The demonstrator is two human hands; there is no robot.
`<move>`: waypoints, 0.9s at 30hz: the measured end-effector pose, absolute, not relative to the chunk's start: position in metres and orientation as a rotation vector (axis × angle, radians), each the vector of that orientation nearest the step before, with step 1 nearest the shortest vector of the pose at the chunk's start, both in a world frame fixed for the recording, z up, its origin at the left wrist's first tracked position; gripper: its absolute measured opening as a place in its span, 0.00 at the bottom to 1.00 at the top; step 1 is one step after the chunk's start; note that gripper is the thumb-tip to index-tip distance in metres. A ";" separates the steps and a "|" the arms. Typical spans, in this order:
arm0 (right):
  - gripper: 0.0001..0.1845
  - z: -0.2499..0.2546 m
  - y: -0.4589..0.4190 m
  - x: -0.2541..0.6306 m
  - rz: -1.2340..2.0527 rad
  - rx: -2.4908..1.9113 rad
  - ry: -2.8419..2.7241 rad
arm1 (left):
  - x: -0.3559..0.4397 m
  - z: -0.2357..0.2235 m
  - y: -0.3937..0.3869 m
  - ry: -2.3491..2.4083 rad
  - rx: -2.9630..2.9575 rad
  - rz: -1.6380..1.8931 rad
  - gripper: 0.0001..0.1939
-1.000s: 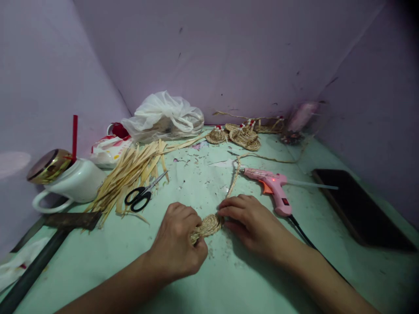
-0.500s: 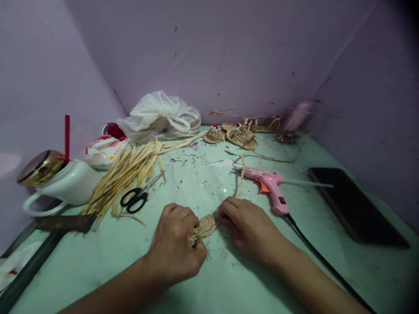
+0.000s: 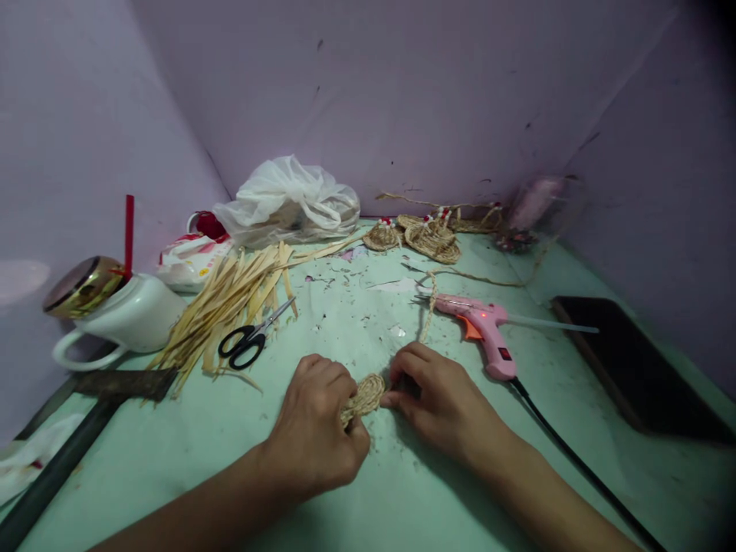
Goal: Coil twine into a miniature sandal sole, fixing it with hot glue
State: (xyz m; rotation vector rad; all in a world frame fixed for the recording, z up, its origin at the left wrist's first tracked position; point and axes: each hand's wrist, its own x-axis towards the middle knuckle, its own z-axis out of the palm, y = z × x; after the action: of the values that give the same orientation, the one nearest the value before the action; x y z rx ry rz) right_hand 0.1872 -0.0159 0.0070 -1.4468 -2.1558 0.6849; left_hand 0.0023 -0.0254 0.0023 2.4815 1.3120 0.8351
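Observation:
My left hand (image 3: pixel 322 429) is closed around a small coil of braided straw (image 3: pixel 368 394), whose rounded end sticks out between thumb and fingers toward the right. At that end, my right hand (image 3: pixel 431 391) is closed in a pinch, thumb tip close to the coil's edge. A braided straw cord (image 3: pixel 430 310) runs from behind the right hand's fingers up past the nozzle of a pink glue gun (image 3: pixel 480 326), then off to the back right. The glue gun lies on its side with a small light lit and a clear glue stick in its back.
Black-handled scissors (image 3: pixel 247 343) lie beside loose straw strips (image 3: pixel 230 295). At left are a white mug (image 3: pixel 146 314) and a hammer-like tool (image 3: pixel 123 386). Finished-looking straw pieces with red and white beads (image 3: pixel 431 241) and a plastic bag (image 3: pixel 293 203) are at the back; a dark tablet (image 3: pixel 638 368) is right.
My right thumb has stretched down toward the coil's edge, and its fingers have opened slightly from it. The left hand keeps its hold. The whole view has shifted a little.

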 end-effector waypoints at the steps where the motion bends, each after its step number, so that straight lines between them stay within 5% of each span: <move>1: 0.06 0.007 -0.017 0.186 0.679 -1.479 -2.141 | 0.002 0.003 -0.026 1.309 2.487 0.829 0.05; 12: 0.13 0.035 -0.022 0.205 0.523 -1.468 -2.228 | 0.001 0.005 -0.028 1.331 2.530 0.929 0.06; 17: 0.15 0.053 -0.012 0.253 0.162 -2.274 -1.911 | 0.002 0.010 -0.032 1.332 2.568 1.016 0.05; 23: 0.24 0.041 0.001 0.287 0.616 -2.468 -1.887 | -0.003 0.019 -0.031 1.343 2.548 1.096 0.06; 27: 0.17 0.031 0.008 0.290 0.823 -2.391 -1.628 | -0.009 0.027 -0.027 1.379 2.576 1.175 0.07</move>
State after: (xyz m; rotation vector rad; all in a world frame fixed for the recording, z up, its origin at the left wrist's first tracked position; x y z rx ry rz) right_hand 0.2898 0.0083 0.0306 -2.3908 -1.6276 0.8233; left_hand -0.0091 -0.0267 0.0271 2.5758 1.3785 1.1749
